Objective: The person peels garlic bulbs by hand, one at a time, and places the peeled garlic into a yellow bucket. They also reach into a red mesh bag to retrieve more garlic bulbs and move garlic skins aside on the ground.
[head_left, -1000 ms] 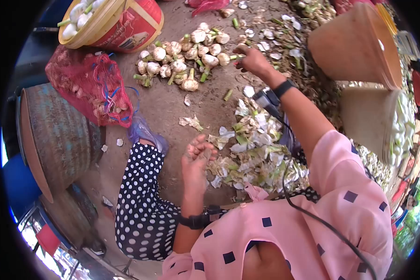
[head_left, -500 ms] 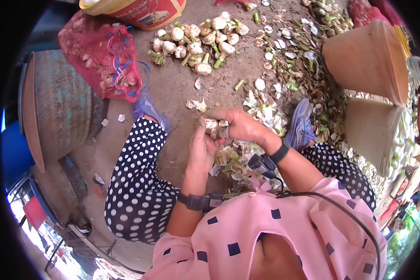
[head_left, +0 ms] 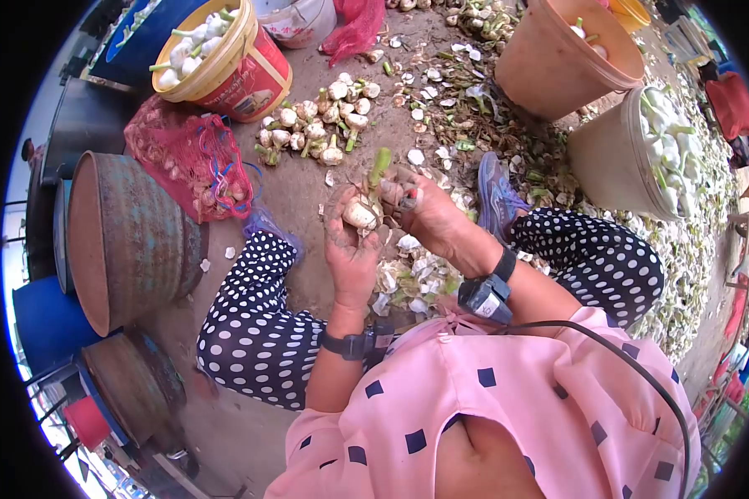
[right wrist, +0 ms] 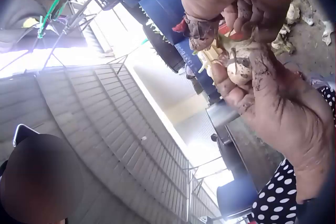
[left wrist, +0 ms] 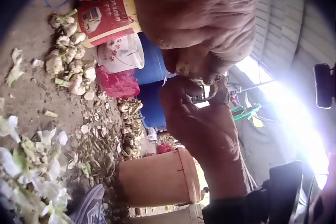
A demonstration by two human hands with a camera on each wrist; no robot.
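In the head view my left hand holds a whitish garlic bulb in curled fingers, its green stem pointing up and away. Close against the stem side is my right hand, its fingers bent around a small red object that is mostly hidden. The right wrist view shows the bulb between left thumb and fingers, with soil on the skin. Red also shows between the right fingers there. Beyond the hands lies a pile of untrimmed garlic bulbs on the ground.
Peeled skins lie between the legs. A red mesh sack and a red-and-yellow bucket with garlic stand to the left. At the right are an orange bucket and a white bucket of garlic. A rusty drum stands at far left.
The right hand has come back from the garlic pile to meet the left. A garlic bulb now sits in the left hand, raised with its stem up. The head view has shifted.
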